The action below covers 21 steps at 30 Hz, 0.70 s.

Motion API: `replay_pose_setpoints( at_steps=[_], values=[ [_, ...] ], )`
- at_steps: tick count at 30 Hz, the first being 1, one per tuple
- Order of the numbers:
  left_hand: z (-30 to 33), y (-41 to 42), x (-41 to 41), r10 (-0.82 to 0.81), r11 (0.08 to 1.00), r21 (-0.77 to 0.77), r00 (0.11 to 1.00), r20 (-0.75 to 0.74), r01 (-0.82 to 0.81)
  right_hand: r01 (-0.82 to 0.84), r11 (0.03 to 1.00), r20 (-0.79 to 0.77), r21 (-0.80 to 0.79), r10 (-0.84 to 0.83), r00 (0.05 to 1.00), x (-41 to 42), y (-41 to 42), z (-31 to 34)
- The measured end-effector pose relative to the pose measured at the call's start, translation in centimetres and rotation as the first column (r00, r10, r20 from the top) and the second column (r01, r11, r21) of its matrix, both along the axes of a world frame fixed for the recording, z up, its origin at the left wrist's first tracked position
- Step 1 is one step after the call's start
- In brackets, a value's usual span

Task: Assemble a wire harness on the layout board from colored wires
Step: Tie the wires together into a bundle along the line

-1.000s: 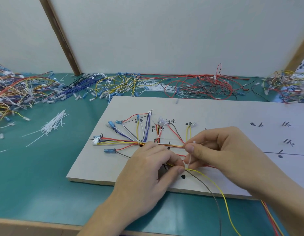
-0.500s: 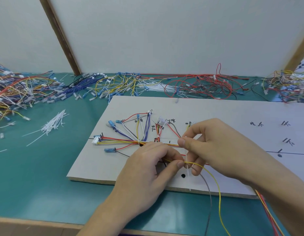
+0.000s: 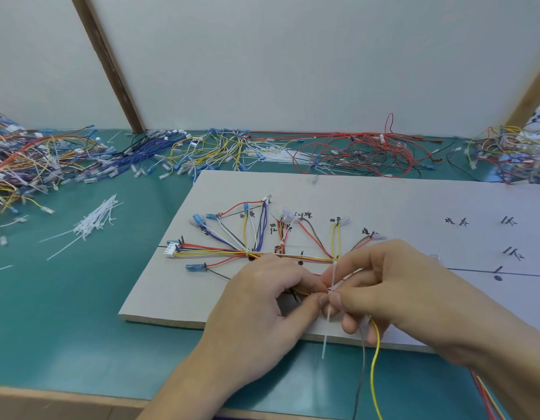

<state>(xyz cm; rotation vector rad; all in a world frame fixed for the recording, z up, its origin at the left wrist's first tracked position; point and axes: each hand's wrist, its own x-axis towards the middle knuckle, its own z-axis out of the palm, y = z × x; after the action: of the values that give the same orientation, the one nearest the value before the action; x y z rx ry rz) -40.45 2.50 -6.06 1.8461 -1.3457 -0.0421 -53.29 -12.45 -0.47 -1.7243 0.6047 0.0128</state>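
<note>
Right now both hands meet over the near edge of the layout board (image 3: 159, 298), which lies flat on the green table (image 3: 81, 313). The left hand (image 3: 262, 307) has its fingers curled, thumb and forefinger pinching the bundle of wires where a white cable tie (image 3: 330, 301) crosses it. The right hand (image 3: 393, 286) is curled too, its thumb and fingertips nipping the same cable tie just beside the left thumb; the tie's tail hangs straight down past the board's edge toward 6 o'clock. A yellow wire (image 3: 375, 359) and a dark one trail down from under the right hand, off the board.

The wire harness (image 3: 250, 247) sits at about 10 o'clock from the hands: a trunk of red, yellow and orange wires runs from a white connector (image 3: 171, 249) toward the fingers, with branches fanning up to blue terminals (handwritten marks sit beside several of them).

Off the board, a loose heap of white cable ties (image 3: 96, 219) lies at 9 o'clock, and tangled piles of spare wires (image 3: 353, 153) line the far side of the table at 12 o'clock.
</note>
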Motion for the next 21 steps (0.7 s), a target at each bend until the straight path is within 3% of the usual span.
replay_pose_setpoints(
  at_steps=[6, 9, 14, 21],
  values=[
    [0.3, 0.6, 0.2, -0.079, 0.995, 0.066, 0.997, -0.002, 0.079, 0.050, 0.995, 0.018, 0.081, -0.051, 0.999, 0.0, -0.2, -0.8],
    [0.2, 0.3, 0.0, -0.077, 0.997, -0.010, 0.996, -0.040, 0.077, 0.074, 0.994, 0.026, 0.079, -0.076, 0.997, 0.0, -0.1, -1.3],
    [0.1, -0.1, -0.1, -0.090, 0.993, -0.096, 0.967, -0.238, 0.069, 0.162, 0.983, 0.099, 0.091, -0.170, 0.980, -0.1, 0.9, -2.0],
    [0.1, -0.3, 0.0, -0.008, 0.984, -0.161, 0.884, -0.467, -0.076, 0.244, 0.968, 0.250, 0.064, -0.252, 0.935, -0.4, 2.0, -3.0]
  ],
)
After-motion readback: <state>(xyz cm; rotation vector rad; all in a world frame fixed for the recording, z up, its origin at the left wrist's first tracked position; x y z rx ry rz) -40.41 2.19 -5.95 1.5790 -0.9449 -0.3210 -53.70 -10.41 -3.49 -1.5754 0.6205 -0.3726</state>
